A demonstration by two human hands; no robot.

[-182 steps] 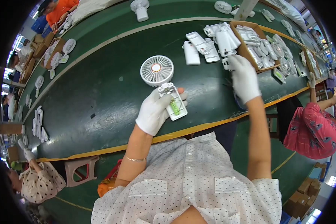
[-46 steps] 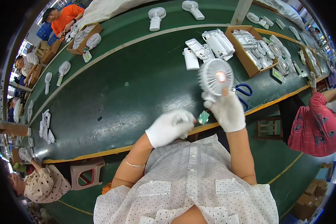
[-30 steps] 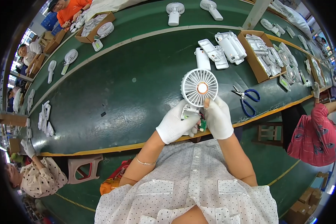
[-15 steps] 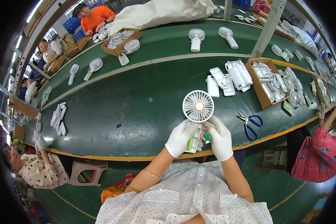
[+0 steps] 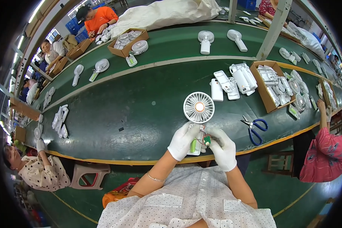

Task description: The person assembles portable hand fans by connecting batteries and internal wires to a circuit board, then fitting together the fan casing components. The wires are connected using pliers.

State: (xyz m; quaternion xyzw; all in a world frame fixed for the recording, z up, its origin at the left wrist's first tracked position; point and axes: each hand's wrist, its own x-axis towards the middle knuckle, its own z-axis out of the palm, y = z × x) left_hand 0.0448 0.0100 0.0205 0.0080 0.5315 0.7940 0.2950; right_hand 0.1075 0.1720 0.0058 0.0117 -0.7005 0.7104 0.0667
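Note:
A white handheld fan (image 5: 199, 107) with an orange ring round its hub lies in front of me, its round grille pointing away. Its handle is uncovered, showing a green battery (image 5: 193, 146) inside. My gloved left hand (image 5: 181, 142) is closed round the handle's left side. A small green circuit board (image 5: 207, 140) on thin wires sits at the fingertips of my gloved right hand (image 5: 223, 148), which are pinched together on it. The exact finger contact is partly hidden. Blue-handled cutting pliers (image 5: 250, 124) lie to the right of my right hand.
White handle covers (image 5: 216, 90) lie beyond the fan, next to a cardboard box (image 5: 270, 103) of white parts. More white parts (image 5: 59, 117) lie at left. Fans (image 5: 205, 42) ride on the green belt (image 5: 171, 45) behind a rail. Co-workers sit on both sides and opposite.
My right hand has shifted slightly left and turned the circuit board. The fan head has tilted a little left. Fans on the far belt have moved right. The right-hand co-worker's arm now reaches forward.

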